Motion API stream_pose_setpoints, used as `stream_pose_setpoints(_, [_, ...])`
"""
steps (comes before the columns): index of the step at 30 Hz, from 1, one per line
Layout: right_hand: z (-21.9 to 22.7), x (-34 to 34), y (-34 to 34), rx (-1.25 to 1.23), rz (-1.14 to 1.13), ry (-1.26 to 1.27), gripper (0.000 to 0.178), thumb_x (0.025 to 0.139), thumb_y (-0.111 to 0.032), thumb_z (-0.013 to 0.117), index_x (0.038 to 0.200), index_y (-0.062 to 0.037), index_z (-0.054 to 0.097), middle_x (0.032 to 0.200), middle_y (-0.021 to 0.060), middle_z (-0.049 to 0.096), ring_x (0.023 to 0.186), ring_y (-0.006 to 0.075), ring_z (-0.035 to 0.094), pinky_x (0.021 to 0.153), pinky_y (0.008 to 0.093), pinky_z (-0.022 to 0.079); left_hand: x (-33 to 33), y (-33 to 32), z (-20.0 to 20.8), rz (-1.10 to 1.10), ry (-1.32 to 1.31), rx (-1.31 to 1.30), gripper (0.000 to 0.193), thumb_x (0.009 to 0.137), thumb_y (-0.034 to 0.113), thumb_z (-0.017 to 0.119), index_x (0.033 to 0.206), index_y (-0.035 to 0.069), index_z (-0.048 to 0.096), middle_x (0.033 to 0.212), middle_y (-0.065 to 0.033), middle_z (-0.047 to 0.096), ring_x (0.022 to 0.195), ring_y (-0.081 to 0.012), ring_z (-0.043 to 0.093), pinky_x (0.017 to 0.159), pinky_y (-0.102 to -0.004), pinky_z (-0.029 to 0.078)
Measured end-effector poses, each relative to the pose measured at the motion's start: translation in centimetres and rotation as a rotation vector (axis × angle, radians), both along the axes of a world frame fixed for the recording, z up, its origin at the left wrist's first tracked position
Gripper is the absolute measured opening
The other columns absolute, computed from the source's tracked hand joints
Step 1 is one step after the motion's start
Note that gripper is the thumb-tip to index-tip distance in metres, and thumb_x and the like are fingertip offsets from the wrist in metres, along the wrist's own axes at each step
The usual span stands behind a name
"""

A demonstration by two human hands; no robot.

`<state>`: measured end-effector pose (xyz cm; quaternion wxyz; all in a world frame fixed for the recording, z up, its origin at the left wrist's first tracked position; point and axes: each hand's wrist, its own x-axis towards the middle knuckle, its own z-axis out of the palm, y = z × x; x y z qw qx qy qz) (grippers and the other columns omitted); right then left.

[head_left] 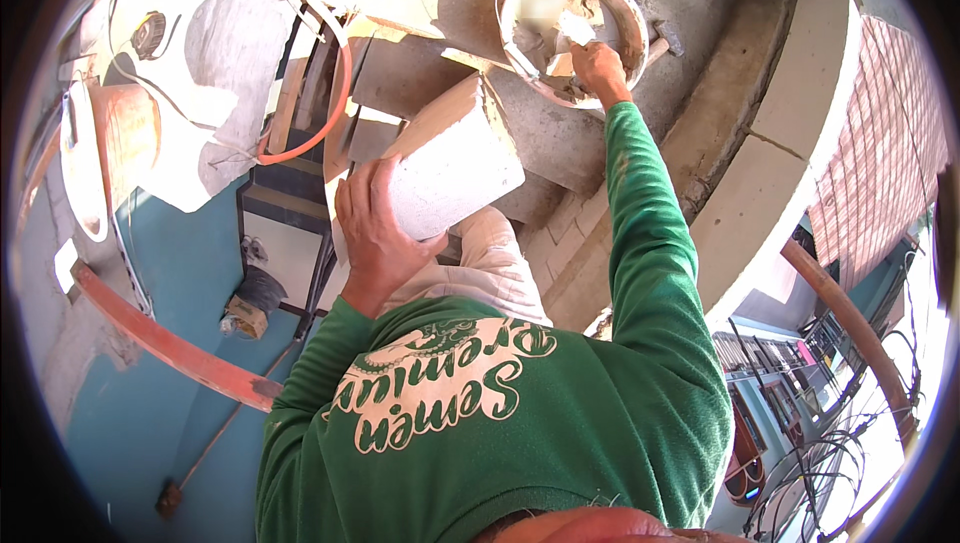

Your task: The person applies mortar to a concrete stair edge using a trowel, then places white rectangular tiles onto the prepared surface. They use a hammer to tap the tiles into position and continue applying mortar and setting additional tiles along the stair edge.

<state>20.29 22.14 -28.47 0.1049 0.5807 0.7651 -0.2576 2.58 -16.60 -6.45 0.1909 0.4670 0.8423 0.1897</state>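
Fingers (372, 205) of left hand (378, 238) spread and wrapped over the near edge of a pale grey rectangular lightweight concrete block (455, 168), thumb pressed to its lower face, block raised clear at chest height and tilted, one end pointing up toward the wall. Right hand (600, 68) at the end of a long green sleeve (645, 263), reaching up into a round mortar-caked bucket (575, 28); fingers curled, apparently closed on a trowel whose pale blade (575, 33) sits inside the bucket (grip itself partly hidden, so exact hold hard to tell). Bucket resting on a rough grey cement ledge (690, 3), well apart from the held block. Beside it, a course of pale wall blocks (790, 143) curving down to the right. Left of the held block, an orange hose loop (335, 113) and dark metal scaffold frame (300, 193). Lower left, a teal floor (160, 343) far below, crossed by a red-painted metal bar (170, 348).
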Motion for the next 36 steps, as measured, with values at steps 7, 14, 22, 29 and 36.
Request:
stream_pose_setpoints(7, [-0.5, 2.7, 0.6, 0.055, 0.089, 0.090, 0.056, 0.107, -0.052, 0.057, 0.116, -0.0008, 0.079, 0.103, 0.0232, 0.081, 0.102, 0.0400, 0.079, 0.093, 0.0504, 0.059, 1.3, 0.9, -0.2, -0.009, -0.034, 0.044, 0.112, 0.063, 0.021, 0.100, 0.158, 0.004, 0.043, 0.148, -0.0215, 0.050, 0.137, -0.0420, 0.049, 0.117, -0.0573, 0.041])
stream_pose_setpoints(14, [5.5, 3.9, -1.9, -0.386, -0.316, 0.557, 0.048, 0.106, -0.045, 0.064, 0.104, 0.0004, 0.079, 0.081, 0.0093, 0.071, 0.069, 0.0199, 0.065, 0.069, 0.0370, 0.052, 1.1, -1.1, -1.2, 0.077, -0.092, 0.185, 0.118, 0.060, 0.016, 0.099, 0.159, 0.003, 0.036, 0.148, -0.0214, 0.048, 0.136, -0.0426, 0.051, 0.115, -0.0566, 0.044])
stream_pose_setpoints(22, [17.0, 11.2, -12.6, -0.314, -0.428, 0.771, 0.034, 0.104, -0.025, 0.057, 0.109, 0.0040, 0.075, 0.082, 0.0046, 0.064, 0.066, 0.0129, 0.058, 0.060, 0.0306, 0.045, -0.2, -4.6, -4.5, 0.082, -0.456, 0.293, 0.118, 0.073, 0.009, 0.099, 0.163, 0.002, 0.023, 0.163, -0.0250, 0.042, 0.151, -0.0363, 0.049, 0.123, -0.0511, 0.047])
stream_pose_setpoints(29, [25.7, 13.2, -22.7, -0.319, -0.388, 0.827, 0.028, 0.106, -0.014, 0.063, 0.127, 0.0031, 0.072, 0.090, 0.0027, 0.067, 0.078, 0.0106, 0.062, 0.071, 0.0269, 0.049, -2.1, -4.2, -6.9, 0.055, -0.384, 0.298, 0.121, 0.064, 0.016, 0.103, 0.160, 0.001, 0.030, 0.152, -0.0229, 0.055, 0.141, -0.0386, 0.059, 0.118, -0.0487, 0.051])
stream_pose_setpoints(36, [26.6, 9.7, -27.9, 0.116, -0.099, 0.608, 0.026, 0.099, -0.012, 0.076, 0.120, 0.0033, 0.072, 0.100, 0.0170, 0.069, 0.089, 0.0346, 0.071, 0.080, 0.0404, 0.057, -1.7, -3.5, -7.1, 0.033, -0.332, 0.431, 0.114, 0.064, 0.024, 0.103, 0.156, 0.002, 0.039, 0.145, -0.0217, 0.057, 0.135, -0.0411, 0.060, 0.114, -0.0512, 0.051])
